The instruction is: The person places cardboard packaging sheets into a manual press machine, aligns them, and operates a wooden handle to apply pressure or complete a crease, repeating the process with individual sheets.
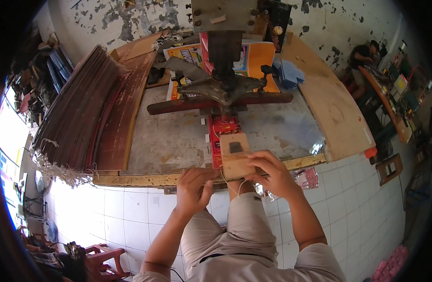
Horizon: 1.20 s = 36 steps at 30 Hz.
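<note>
My right hand [273, 175] grips the right edge of a small tan board [235, 164], fingers on top and thumb below. The board bears a dark rectangular patch, and a thin pale cord [232, 190] loops from its lower end. Under the board lies a red printed panel [216, 149], partly covered by it. My left hand [195, 189] is at the table's front edge, fingers stretched toward the board's lower left corner and thumb apart. Whether its fingertips touch the cord or the panel, I cannot tell. Just beyond the panel stands a dark metal press [224, 89] with a long crossbar.
On the left of the worktable [173, 141] leans a thick stack of brown corded sheets [77, 113]. Clear plastic film [303, 134] and a wooden board [335, 103] lie to the right. Red stools [105, 260] are at lower left. Another person [365, 58] sits at far right.
</note>
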Each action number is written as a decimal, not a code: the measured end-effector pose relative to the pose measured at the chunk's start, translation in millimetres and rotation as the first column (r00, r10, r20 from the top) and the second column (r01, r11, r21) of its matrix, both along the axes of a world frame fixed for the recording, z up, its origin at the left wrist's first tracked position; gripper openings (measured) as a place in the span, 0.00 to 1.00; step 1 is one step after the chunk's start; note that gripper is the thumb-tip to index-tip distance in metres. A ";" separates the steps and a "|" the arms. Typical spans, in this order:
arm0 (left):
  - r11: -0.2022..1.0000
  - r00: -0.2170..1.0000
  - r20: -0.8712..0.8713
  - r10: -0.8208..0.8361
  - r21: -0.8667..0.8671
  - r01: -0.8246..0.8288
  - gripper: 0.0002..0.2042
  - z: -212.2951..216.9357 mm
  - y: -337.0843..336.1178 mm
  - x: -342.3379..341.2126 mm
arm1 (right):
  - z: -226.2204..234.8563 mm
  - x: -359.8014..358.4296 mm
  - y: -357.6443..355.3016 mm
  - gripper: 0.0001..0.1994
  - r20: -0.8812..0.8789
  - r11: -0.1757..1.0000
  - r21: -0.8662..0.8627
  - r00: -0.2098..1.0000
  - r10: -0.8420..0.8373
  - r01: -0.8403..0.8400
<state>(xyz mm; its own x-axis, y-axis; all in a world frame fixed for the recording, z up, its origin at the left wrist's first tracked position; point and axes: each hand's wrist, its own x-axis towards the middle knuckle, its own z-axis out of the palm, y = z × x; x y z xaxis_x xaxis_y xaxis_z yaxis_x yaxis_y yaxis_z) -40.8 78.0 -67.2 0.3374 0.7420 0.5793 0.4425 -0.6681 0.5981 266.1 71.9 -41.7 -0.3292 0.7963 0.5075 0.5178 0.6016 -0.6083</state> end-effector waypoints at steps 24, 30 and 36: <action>0.742 0.800 -0.153 0.580 0.506 -0.440 0.23 -136.6 -5.6 1.5 | -59.6 352.0 49.1 0.18 0.064 0.449 0.162 0.445 -0.893 0.878; 0.742 0.802 -0.154 0.577 0.509 -0.436 0.22 -139.7 -4.1 2.8 | -61.4 359.2 46.7 0.19 0.062 0.466 0.241 0.465 -0.883 0.851; 0.749 0.802 -0.161 0.575 0.499 -0.436 0.22 -137.6 -5.5 2.6 | -58.5 353.1 46.6 0.19 0.064 0.445 0.199 0.441 -0.895 0.873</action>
